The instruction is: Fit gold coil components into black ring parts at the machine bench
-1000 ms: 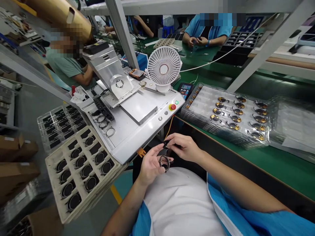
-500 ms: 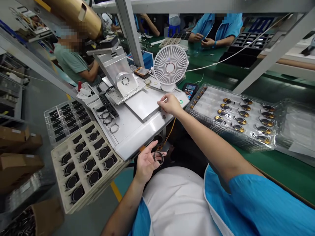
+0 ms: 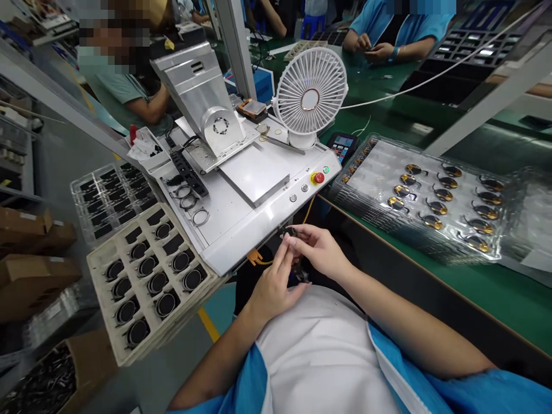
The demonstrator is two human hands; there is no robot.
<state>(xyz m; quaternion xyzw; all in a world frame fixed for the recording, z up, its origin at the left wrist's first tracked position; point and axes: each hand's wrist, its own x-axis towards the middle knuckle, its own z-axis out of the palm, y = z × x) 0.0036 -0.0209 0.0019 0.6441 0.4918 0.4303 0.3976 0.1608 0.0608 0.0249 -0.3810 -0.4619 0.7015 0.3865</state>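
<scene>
With our right hand [image 3: 319,250] we pinch a small dark part [image 3: 288,231] in front of the machine base [image 3: 254,224], off its front edge. Our left hand [image 3: 276,287] brings its fingertips against the right's; a second dark piece [image 3: 301,273] shows by its thumb, and we cannot tell whether it grips that. We have metal rings [image 3: 200,217] along the base's left edge and a fan [image 3: 310,99] near its far right corner.

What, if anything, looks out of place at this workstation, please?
Nothing looks clearly damaged or spilled. Mildly odd: thin silver metal rings lie loose on the white machine base, whereas dark round parts sit in separate pockets of the beige moulded tray.
</scene>
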